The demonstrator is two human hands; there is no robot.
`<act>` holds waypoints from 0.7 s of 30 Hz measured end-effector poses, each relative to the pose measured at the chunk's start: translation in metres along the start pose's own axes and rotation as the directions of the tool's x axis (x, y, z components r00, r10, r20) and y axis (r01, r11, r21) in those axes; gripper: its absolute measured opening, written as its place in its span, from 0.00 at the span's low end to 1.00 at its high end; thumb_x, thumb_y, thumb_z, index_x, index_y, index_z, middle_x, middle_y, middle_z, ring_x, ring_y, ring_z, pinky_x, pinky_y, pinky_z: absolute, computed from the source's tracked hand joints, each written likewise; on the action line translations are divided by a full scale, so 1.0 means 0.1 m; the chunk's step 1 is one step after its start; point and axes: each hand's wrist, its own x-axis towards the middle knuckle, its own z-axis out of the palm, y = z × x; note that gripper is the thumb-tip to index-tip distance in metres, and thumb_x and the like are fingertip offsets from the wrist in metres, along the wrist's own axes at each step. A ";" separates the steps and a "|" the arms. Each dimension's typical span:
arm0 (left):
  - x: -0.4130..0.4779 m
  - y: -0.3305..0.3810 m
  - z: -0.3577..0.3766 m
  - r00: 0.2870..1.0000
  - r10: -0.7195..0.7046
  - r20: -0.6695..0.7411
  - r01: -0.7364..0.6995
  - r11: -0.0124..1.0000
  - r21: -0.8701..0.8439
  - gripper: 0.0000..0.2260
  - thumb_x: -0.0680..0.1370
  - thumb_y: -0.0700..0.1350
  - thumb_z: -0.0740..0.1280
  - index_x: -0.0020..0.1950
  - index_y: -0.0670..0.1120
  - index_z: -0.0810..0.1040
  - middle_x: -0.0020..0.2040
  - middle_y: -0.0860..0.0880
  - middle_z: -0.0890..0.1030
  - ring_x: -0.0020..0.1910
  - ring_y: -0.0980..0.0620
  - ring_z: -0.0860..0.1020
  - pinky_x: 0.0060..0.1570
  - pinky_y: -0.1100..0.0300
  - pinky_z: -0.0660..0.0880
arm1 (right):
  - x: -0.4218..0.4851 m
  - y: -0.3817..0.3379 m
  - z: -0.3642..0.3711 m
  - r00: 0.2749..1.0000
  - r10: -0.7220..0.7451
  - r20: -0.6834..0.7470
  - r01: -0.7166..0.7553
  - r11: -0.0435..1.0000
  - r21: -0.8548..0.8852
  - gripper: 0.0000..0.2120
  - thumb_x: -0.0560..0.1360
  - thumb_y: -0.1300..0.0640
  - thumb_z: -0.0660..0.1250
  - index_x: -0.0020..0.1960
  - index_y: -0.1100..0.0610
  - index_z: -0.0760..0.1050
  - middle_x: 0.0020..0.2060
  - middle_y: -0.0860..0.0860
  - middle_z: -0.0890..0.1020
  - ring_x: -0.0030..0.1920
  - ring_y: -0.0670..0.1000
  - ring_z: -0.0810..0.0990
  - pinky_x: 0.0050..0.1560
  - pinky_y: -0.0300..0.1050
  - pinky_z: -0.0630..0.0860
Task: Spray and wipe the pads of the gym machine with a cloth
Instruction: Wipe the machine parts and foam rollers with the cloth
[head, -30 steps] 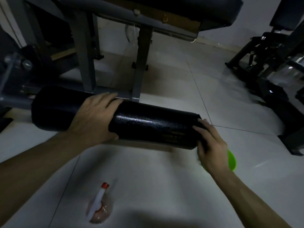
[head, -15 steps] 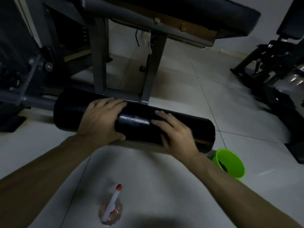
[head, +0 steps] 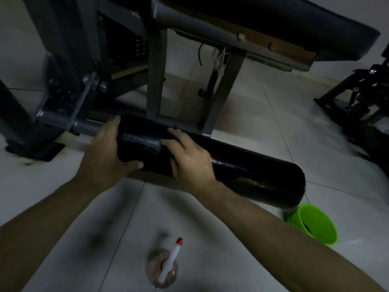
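So the long black foam roller pad (head: 252, 173) sits low on the gym machine, just above the pale tiled floor (head: 263, 123), slanting down to the right, and both hands are on its left half. The left hand (head: 103, 152) grips the very left end, fingers curled over the top and thumb hooked underneath, right where the grey steel axle (head: 84, 127) comes out of it. The right hand (head: 189, 159) lies flat on top just beside it, fingers fairly straight and pressed against the surface. The stretch between the two hands looks duller than the shiny, wet-looking right part. In this dim light I can't tell if that's a dark cloth or just the pad. A clear plastic spray bottle with a white nozzle and red tip (head: 166, 268) stands on the floor near me, between my forearms. A bright green plastic bucket (head: 320, 228) sits on the floor under the pad's right end. Behind it all are the grey metal frame legs (head: 154, 70), with a black upholstered seat pad (head: 273, 20) on top.
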 end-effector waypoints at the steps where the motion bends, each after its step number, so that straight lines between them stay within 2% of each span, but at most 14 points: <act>1: 0.00 -0.03 0.01 1.000 -0.009 -0.003 0.009 0.996 -0.086 0.48 0.57 0.54 0.84 0.74 0.54 0.67 0.68 0.50 0.75 0.66 0.44 0.75 0.61 0.39 0.76 | 0.13 -0.10 0.07 1.000 -0.023 0.017 0.023 1.000 0.009 0.18 0.72 0.66 0.68 0.61 0.60 0.82 0.67 0.61 0.79 0.64 0.63 0.81 0.62 0.55 0.79; 3: -0.02 -0.08 0.02 0.998 -0.051 -0.022 0.047 0.987 -0.154 0.47 0.55 0.58 0.82 0.72 0.57 0.68 0.65 0.52 0.77 0.64 0.47 0.76 0.58 0.40 0.78 | 0.21 -0.10 0.07 0.996 -0.066 0.061 0.066 0.998 0.002 0.20 0.72 0.66 0.67 0.63 0.59 0.82 0.68 0.59 0.79 0.66 0.62 0.80 0.65 0.54 0.77; 7: -0.08 -0.20 0.03 0.978 -0.190 -0.081 0.172 0.967 -0.190 0.48 0.56 0.62 0.82 0.73 0.55 0.67 0.67 0.51 0.75 0.64 0.47 0.76 0.60 0.40 0.77 | -0.23 0.36 -0.39 0.988 -0.077 0.131 0.086 0.994 -0.064 0.26 0.70 0.68 0.69 0.67 0.56 0.80 0.73 0.54 0.75 0.70 0.57 0.77 0.68 0.51 0.77; 10: -0.08 -0.22 0.03 0.975 -0.202 -0.091 0.177 0.957 -0.229 0.47 0.53 0.67 0.79 0.70 0.59 0.70 0.65 0.53 0.77 0.59 0.49 0.79 0.57 0.42 0.79 | -0.59 0.69 -0.73 0.995 0.045 0.084 -0.037 0.995 -0.093 0.27 0.69 0.69 0.70 0.67 0.56 0.80 0.73 0.52 0.75 0.70 0.54 0.77 0.65 0.53 0.79; 12: -0.07 -0.25 0.04 0.968 -0.230 -0.105 0.197 0.947 -0.254 0.46 0.53 0.67 0.79 0.69 0.61 0.70 0.64 0.54 0.77 0.58 0.50 0.79 0.57 0.43 0.80 | -0.63 0.70 -0.71 0.994 0.099 0.050 -0.095 0.992 -0.078 0.27 0.69 0.70 0.71 0.66 0.56 0.80 0.71 0.53 0.76 0.70 0.54 0.78 0.67 0.52 0.77; 15: -0.08 -0.25 0.06 0.964 -0.247 -0.101 0.214 0.941 -0.262 0.45 0.53 0.67 0.79 0.68 0.60 0.71 0.64 0.54 0.78 0.57 0.51 0.80 0.56 0.43 0.80 | -0.34 0.42 -0.36 0.997 0.081 0.002 -0.081 0.997 -0.018 0.24 0.70 0.68 0.69 0.65 0.57 0.81 0.69 0.55 0.78 0.68 0.56 0.78 0.69 0.46 0.75; 19: -0.08 -0.27 0.05 0.970 -0.229 -0.085 0.195 0.936 -0.292 0.44 0.54 0.67 0.80 0.67 0.59 0.71 0.65 0.53 0.77 0.60 0.52 0.78 0.57 0.43 0.80 | 0.37 -0.19 0.23 0.999 -0.026 0.037 0.023 0.996 0.087 0.22 0.70 0.66 0.67 0.63 0.58 0.81 0.67 0.58 0.79 0.67 0.60 0.79 0.63 0.52 0.79; 21: -0.08 -0.30 0.06 0.971 -0.229 -0.069 0.192 0.920 -0.342 0.43 0.55 0.67 0.81 0.67 0.59 0.72 0.64 0.53 0.78 0.61 0.52 0.79 0.57 0.42 0.80 | 0.66 -0.47 0.41 0.993 -0.080 0.089 0.069 0.990 0.119 0.20 0.73 0.61 0.63 0.62 0.59 0.82 0.67 0.59 0.79 0.67 0.62 0.78 0.63 0.53 0.78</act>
